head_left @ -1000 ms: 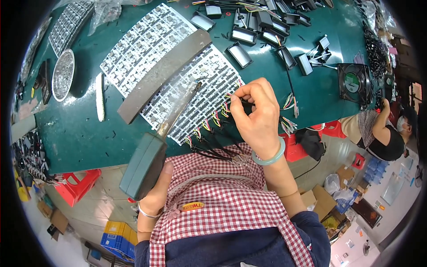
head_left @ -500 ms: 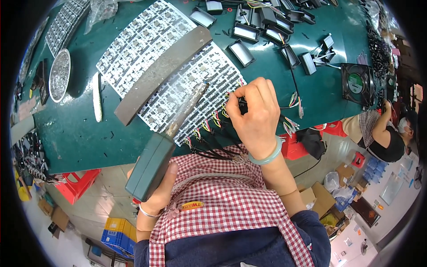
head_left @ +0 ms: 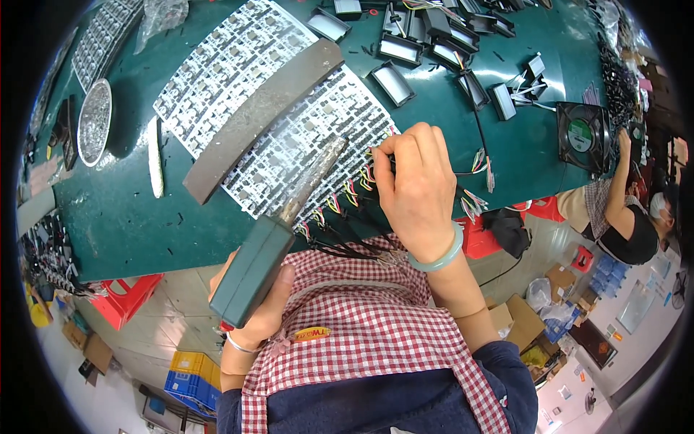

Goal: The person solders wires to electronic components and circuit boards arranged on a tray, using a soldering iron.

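Observation:
My left hand point(head_left: 273, 307) is wrapped round the green body of a soldering gun point(head_left: 254, 271), its long worn barrel slanting up over a panel of white circuit boards point(head_left: 249, 54). The tip is over the panel, a short way left of my right hand point(head_left: 421, 195). That hand is closed, thumb and forefinger pinched at the panel's right edge, beside thin coloured wires point(head_left: 350, 194). A wire end seems to be in the pinch, but the fingers hide most of it. Black cables point(head_left: 347, 242) trail from the panel's near edge toward my apron. A dark flat bar point(head_left: 264, 119) lies across the panel.
Black open cases point(head_left: 394, 83) are scattered at the back right, with a square fan point(head_left: 580, 137) farther right. An oval metal bowl point(head_left: 95, 123) and a whitish stick point(head_left: 155, 158) lie left. A co-worker point(head_left: 625, 210) sits at the far right. Red stools point(head_left: 129, 298) stand below the table.
The soldering gun has shifted slightly right, its tip nearer my right hand. My right hand has barely moved and keeps its pinch. The co-worker's arm has reached farther up.

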Available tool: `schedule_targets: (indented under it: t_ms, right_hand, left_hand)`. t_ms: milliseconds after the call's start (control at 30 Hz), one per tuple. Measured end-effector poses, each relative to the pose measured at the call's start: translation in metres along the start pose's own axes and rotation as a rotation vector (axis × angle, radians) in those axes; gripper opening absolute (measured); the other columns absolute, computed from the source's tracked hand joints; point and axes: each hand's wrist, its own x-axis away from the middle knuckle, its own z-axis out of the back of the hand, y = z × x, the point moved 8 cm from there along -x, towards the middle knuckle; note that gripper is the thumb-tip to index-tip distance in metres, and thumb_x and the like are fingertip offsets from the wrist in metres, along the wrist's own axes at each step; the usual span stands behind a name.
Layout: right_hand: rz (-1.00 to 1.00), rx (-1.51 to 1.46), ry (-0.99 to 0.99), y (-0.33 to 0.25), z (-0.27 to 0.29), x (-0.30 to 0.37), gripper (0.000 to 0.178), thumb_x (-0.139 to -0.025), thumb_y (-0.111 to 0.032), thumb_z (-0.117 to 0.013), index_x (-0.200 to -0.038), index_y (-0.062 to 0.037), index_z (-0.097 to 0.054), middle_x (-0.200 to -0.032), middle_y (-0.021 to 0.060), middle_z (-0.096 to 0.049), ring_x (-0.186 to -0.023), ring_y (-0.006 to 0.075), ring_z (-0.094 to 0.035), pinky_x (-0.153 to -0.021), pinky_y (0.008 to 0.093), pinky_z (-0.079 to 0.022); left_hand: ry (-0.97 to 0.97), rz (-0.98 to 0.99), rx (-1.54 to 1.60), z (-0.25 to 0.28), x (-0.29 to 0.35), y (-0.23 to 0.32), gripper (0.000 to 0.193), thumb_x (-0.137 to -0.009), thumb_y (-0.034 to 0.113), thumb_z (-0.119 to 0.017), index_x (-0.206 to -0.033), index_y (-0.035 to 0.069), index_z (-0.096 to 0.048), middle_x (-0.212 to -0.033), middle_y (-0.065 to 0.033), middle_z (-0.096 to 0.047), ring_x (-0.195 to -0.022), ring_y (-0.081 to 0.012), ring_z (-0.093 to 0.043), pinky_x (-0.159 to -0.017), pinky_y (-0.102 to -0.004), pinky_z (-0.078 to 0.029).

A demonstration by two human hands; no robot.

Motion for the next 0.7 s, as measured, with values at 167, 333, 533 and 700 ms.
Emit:
schedule_targets:
  t_ms: [167,333,533,700]
  right_hand:
    - [0.000,0.014,-0.027,0.001,-0.002,0.001,0.021,-0.074,0.002,-0.072,-0.084,-0.0028,-0.054,-0.082,0.0117,-0.049,-0.078,0.0297,-0.053,-0.063,0.0397,-0.047]
    - [-0.071,-0.129,0.027,0.010,-0.002,0.001,0.021,-0.072,0.002,-0.072,-0.080,-0.0038,-0.054,-0.081,0.0102,-0.050,-0.077,0.0288,-0.054,-0.063,0.0395,-0.046]
    - [-0.071,-0.175,0.040,0.012,-0.001,0.001,0.020,-0.070,0.003,-0.073,-0.077,-0.0044,-0.055,-0.080,0.0098,-0.051,-0.076,0.0287,-0.054,-0.062,0.0395,-0.046]
    - [-0.101,-0.199,0.023,0.016,-0.001,0.000,0.019,-0.070,0.004,-0.072,-0.075,-0.0040,-0.055,-0.079,0.0096,-0.052,-0.075,0.0288,-0.055,-0.062,0.0398,-0.046]
  left_hand:
    - [-0.016,-0.018,0.006,-0.002,-0.002,0.002,0.026,-0.073,0.006,-0.079,-0.098,0.000,-0.073,-0.092,-0.0145,-0.071,-0.075,-0.0274,-0.070,-0.069,-0.0333,-0.055]
    - [-0.041,-0.087,-0.058,-0.004,-0.002,0.007,0.027,-0.072,0.004,-0.078,-0.098,-0.001,-0.073,-0.095,-0.0157,-0.071,-0.079,-0.0278,-0.071,-0.071,-0.0333,-0.056]
    - [-0.052,-0.063,-0.055,-0.004,-0.001,0.005,0.028,-0.072,0.003,-0.079,-0.099,-0.003,-0.073,-0.096,-0.0163,-0.072,-0.079,-0.0272,-0.072,-0.072,-0.0329,-0.056]
    - [-0.092,-0.036,-0.055,-0.006,-0.002,0.005,0.029,-0.072,0.002,-0.079,-0.099,-0.004,-0.072,-0.096,-0.0162,-0.072,-0.079,-0.0260,-0.072,-0.071,-0.0317,-0.056]
